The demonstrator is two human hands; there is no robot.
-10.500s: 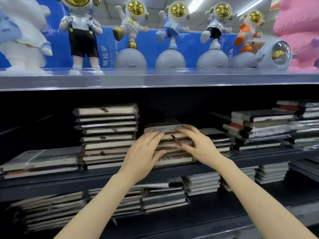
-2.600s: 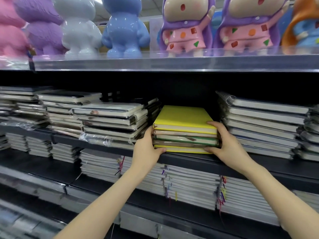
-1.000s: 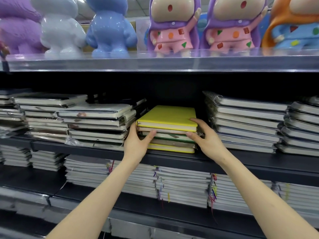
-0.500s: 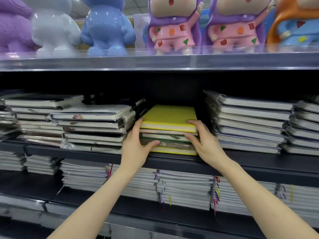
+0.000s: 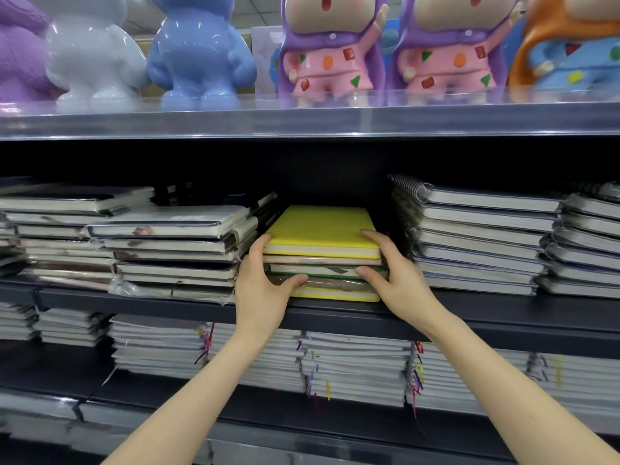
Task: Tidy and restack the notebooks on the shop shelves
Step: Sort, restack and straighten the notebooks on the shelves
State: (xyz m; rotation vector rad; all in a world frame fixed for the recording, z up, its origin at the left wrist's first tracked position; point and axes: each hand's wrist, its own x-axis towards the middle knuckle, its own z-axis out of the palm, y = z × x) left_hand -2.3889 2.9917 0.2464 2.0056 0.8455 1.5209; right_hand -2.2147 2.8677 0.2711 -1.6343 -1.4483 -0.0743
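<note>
Short stack of hardcover notebooks (image 5: 322, 263), yellow cover on top: lies flat on the dark middle shelf (image 5: 503, 317), near its front lip. Left hand (image 5: 261, 293) grips the left end, fingers (image 5: 258, 245) curled up the side, thumb across the front edges. Right hand (image 5: 399, 283) grips the right end, fingers (image 5: 372, 237) over the yellow cover, thumb on the front. Flanking: film-wrapped dark notebooks (image 5: 174, 250) left, spiral-bound notebooks (image 5: 476, 236) right. Above: glossy cartoon figurines (image 5: 328, 55). Below: ribbon-marked notebook stacks (image 5: 352, 367).
</note>
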